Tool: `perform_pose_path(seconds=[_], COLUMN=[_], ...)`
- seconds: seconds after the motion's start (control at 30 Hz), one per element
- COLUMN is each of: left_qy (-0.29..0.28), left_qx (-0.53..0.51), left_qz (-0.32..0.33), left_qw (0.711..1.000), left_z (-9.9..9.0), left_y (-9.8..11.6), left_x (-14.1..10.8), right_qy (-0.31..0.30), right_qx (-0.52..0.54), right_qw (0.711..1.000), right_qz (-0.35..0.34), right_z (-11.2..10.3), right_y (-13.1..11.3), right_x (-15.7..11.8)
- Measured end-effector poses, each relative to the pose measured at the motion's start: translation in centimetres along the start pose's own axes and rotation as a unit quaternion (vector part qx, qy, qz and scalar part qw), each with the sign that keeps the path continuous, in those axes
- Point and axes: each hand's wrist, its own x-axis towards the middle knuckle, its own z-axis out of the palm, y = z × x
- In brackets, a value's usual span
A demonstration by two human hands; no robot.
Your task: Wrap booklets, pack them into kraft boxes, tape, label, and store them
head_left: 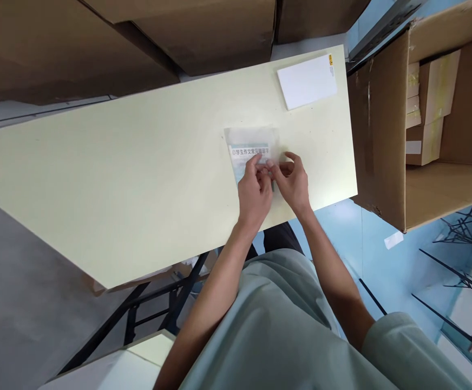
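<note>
A translucent plastic bag (252, 134) lies flat on the pale table, with a printed booklet (250, 151) inside it that carries a line of Chinese characters on its cover. Over the bag's lower part, my left hand (256, 187) has its thumb and fingers pinched together. My right hand (293, 181) meets it from the right, thumb and index finger closed close to the left fingertips. What the fingertips pinch is too small and too covered to make out. Both hands hide the lower right of the bag and booklet.
A white rectangular pad or stack of sheets (307, 81) with a yellow mark lies at the table's (118, 179) far right corner. A large open carton (382, 130) holding smaller boxes (433, 114) stands to the right. Big cardboard boxes (207, 35) line the back edge.
</note>
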Motion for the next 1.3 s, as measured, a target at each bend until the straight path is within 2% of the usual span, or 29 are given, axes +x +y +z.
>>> perform_pose_path(seconds=[0.1,0.2,0.3,0.37,0.43,0.53,0.63,0.73,0.87,1.03,1.17,1.3], left_qy=[-0.043,-0.055,0.016,0.074,0.092,0.058,0.053,0.071,0.127,0.234,0.287,0.319], left_qx=[-0.007,0.003,0.033,0.049,0.044,-0.001,-0.042,-0.086,-0.144,-0.157,-0.145,-0.118], left_qz=[-0.009,-0.03,-0.045,-0.055,-0.073,-0.082,-0.067,-0.076,-0.104,-0.138,-0.151,-0.141], left_qw=[0.999,0.998,0.998,0.995,0.992,0.995,0.996,0.991,0.976,0.95,0.935,0.93], left_z=[-1.0,-3.3,-6.2,-7.5,-7.8,-7.1,-6.9,-8.4,-13.1,-21.8,-28.8,-34.1], left_y=[0.4,1.5,1.7,0.6,-1.2,-3.6,-4.6,-5.0,-6.4,-9.4,-12.5,-16.0], left_x=[-0.1,-0.4,-0.7,-0.6,-0.4,-0.1,-0.5,-2.0,-5.0,-7.7,-8.1,-7.2], right_qy=[-0.013,-0.019,-0.015,-0.012,-0.006,0.009,0.002,-0.027,-0.07,-0.113,-0.127,-0.122], right_qx=[-0.025,-0.026,-0.032,-0.043,-0.053,-0.043,0.005,0.055,0.075,0.107,0.131,0.092], right_qw=[1.0,0.999,0.999,0.999,0.998,0.999,1.0,0.998,0.995,0.988,0.983,0.984], right_qz=[0.007,-0.003,-0.003,-0.007,-0.015,-0.018,0.0,0.013,0.011,0.011,-0.026,-0.092], right_z=[0.0,0.0,-0.1,-0.2,-0.2,0.1,0.9,3.0,8.5,19.0,28.1,35.4], right_y=[-0.1,0.2,0.5,0.5,0.2,-0.5,-1.7,-3.5,-6.4,-9.0,-10.8,-12.4], right_x=[0.2,0.5,0.8,0.9,0.9,0.4,-0.4,-1.5,-3.7,-7.6,-11.2,-13.0])
